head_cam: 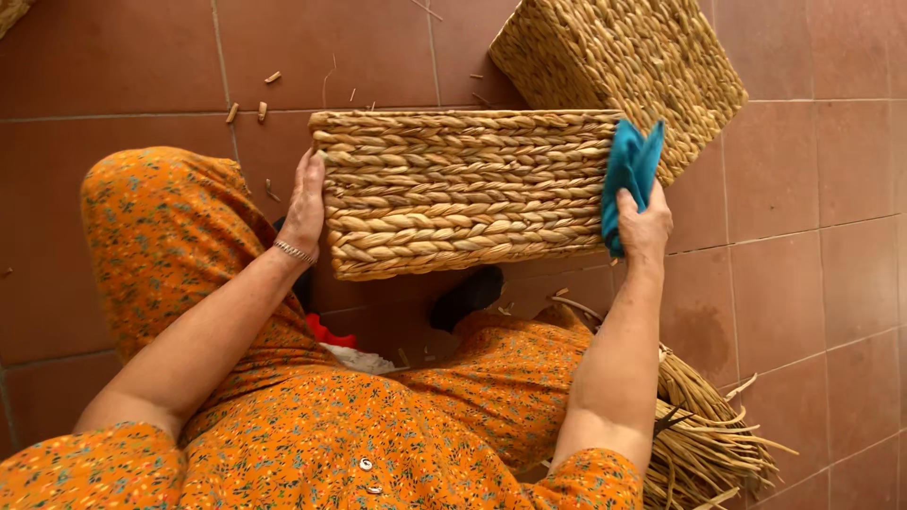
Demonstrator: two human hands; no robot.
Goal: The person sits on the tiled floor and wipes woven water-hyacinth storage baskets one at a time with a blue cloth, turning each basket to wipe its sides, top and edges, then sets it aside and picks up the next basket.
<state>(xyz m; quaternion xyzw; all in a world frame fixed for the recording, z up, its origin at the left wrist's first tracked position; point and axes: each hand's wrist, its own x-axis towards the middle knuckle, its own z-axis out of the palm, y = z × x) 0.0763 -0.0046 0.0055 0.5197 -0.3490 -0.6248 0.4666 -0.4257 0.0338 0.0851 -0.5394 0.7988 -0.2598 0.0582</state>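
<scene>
A floor of large square terracotta-red tiles (812, 312) is seen throughout, divided by thin pale grout lines. Even, soft light is cast over it, and a faint sheen is shown on the tiles at the right. Short cut pieces of pale straw (248, 111) are scattered across the tiles at the upper left, with finer slivers strewn near the top edge. A darker smudge (701, 332) is visible on one tile at the right. No walls, windows or furniture are taken in by the downward view.
</scene>
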